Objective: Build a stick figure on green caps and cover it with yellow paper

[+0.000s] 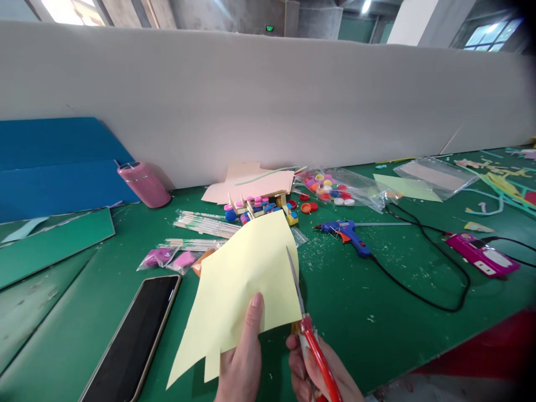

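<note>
A sheet of pale yellow paper (238, 279) with cut edges is held up over the table by my left hand (245, 352). My left thumb presses on its face, while the other fingers are hidden behind it. My right hand (320, 365) is closed around the red handles of a pair of scissors (310, 329). One blade lies over the front of the paper near its right edge, and the other blade is hidden behind the sheet.
On the green table (335, 335) a smartphone (134, 335) lies at left. Beyond the paper are wooden sticks (205, 224), a bag of bottle caps (330, 187) and a pink tumbler (144, 184). A blue glue gun (345, 231) with its cable and a magenta power strip (481, 254) lie right.
</note>
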`<state>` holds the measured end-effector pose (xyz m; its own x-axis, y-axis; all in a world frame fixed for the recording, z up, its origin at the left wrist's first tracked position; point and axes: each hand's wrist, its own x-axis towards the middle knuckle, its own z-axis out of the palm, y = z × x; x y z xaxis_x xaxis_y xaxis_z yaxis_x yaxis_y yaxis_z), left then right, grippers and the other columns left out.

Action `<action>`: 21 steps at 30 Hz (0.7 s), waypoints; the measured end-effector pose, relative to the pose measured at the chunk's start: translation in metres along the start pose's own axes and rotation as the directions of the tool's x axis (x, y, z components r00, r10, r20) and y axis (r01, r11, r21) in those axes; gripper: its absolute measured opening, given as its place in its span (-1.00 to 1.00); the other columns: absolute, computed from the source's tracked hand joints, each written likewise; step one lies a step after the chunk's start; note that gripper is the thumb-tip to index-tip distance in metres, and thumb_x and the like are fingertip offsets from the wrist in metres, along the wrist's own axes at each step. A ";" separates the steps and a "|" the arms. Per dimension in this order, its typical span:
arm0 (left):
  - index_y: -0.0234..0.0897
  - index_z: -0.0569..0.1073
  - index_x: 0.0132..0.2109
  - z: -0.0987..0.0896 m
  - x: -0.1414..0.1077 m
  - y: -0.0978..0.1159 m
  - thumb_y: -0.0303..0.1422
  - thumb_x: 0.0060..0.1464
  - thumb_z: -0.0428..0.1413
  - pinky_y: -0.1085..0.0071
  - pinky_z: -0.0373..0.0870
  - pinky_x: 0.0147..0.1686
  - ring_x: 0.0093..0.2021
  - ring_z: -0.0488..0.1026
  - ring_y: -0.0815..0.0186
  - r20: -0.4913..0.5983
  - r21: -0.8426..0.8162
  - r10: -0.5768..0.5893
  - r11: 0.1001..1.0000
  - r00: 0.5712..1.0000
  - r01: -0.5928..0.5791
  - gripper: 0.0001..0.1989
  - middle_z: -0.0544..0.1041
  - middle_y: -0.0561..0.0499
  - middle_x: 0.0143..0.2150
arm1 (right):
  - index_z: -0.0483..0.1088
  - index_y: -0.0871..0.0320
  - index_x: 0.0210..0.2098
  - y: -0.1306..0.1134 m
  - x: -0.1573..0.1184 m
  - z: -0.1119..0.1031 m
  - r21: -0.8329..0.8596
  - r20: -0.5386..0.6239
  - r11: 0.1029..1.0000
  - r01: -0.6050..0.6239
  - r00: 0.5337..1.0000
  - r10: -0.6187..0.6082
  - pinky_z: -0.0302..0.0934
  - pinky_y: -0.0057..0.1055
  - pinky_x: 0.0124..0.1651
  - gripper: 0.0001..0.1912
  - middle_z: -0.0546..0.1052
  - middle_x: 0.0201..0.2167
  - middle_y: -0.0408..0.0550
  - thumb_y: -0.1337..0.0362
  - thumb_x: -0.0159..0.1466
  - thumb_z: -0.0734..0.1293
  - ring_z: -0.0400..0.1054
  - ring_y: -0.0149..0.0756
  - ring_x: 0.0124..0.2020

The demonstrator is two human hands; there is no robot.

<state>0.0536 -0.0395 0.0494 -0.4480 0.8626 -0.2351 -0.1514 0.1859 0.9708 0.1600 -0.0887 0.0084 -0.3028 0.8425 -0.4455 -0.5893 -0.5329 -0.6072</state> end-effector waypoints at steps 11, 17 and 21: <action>-0.19 0.29 0.11 -0.005 0.001 -0.003 -0.23 -0.11 0.20 0.14 0.04 0.20 0.21 0.14 0.08 0.018 0.034 -0.022 0.999 1.000 0.021 -0.41 0.27 -0.04 0.19 | 0.25 0.20 -0.29 0.003 -0.001 -0.002 0.027 -0.018 1.000 -0.006 1.000 0.007 -0.10 -0.62 -0.64 -0.37 0.28 -0.63 -0.30 -0.15 -0.13 0.42 0.14 -0.64 -0.71; -0.15 0.31 0.08 -0.006 -0.002 -0.004 -0.22 -0.11 0.21 0.16 0.07 0.20 0.19 0.17 0.09 0.004 0.025 -0.033 0.999 0.999 0.033 -0.44 0.28 0.00 0.19 | 0.27 0.18 -0.30 0.003 -0.001 -0.001 0.071 -0.047 0.997 -0.021 0.999 0.025 -0.06 -0.60 -0.61 -0.41 0.27 -0.59 -0.28 -0.11 -0.13 0.44 0.15 -0.62 -0.68; -0.14 0.32 0.07 -0.007 -0.004 -0.007 -0.21 -0.11 0.20 0.13 0.14 0.16 0.18 0.19 0.07 0.023 -0.021 -0.037 0.999 0.999 0.038 -0.45 0.33 -0.01 0.16 | 0.29 0.17 -0.27 0.004 -0.003 0.000 0.067 -0.098 0.997 -0.039 0.994 0.046 -0.03 -0.59 -0.59 -0.38 0.31 -0.58 -0.26 -0.13 -0.15 0.44 0.17 -0.59 -0.66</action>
<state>0.0505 -0.0470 0.0428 -0.4215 0.8657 -0.2701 -0.1867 0.2086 0.9600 0.1585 -0.0931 0.0073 -0.2543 0.8054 -0.5354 -0.6255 -0.5593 -0.5441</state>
